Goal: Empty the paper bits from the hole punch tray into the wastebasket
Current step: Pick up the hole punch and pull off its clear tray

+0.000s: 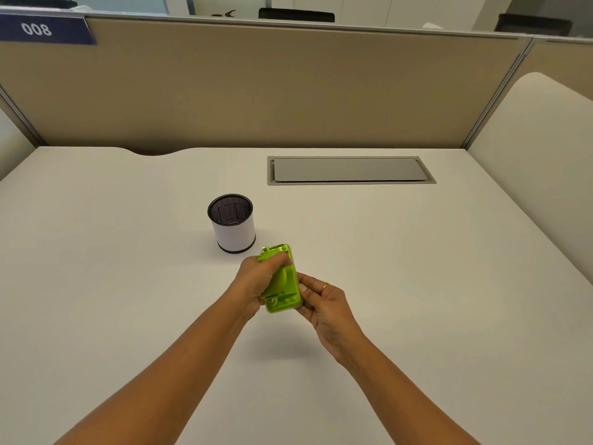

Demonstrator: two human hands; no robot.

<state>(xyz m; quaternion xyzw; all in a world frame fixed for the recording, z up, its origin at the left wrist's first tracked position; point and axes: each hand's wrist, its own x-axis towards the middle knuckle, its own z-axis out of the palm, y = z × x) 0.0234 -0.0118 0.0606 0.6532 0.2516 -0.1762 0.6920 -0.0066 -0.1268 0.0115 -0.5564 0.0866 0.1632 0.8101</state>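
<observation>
A lime-green hole punch is held tilted above the desk, a little in front of a small round wastebasket with a black mesh inside and a white wrap. My left hand grips the punch's lever from the left, fingers curled over it. My right hand holds the punch's right edge at the base, where a thin clear tray edge shows. The basket's opening faces up; no paper bits are visible in it or on the desk.
The white desk spreads around both arms. A grey cable hatch is set in it at the back right. A beige partition closes the back, with low side panels left and right.
</observation>
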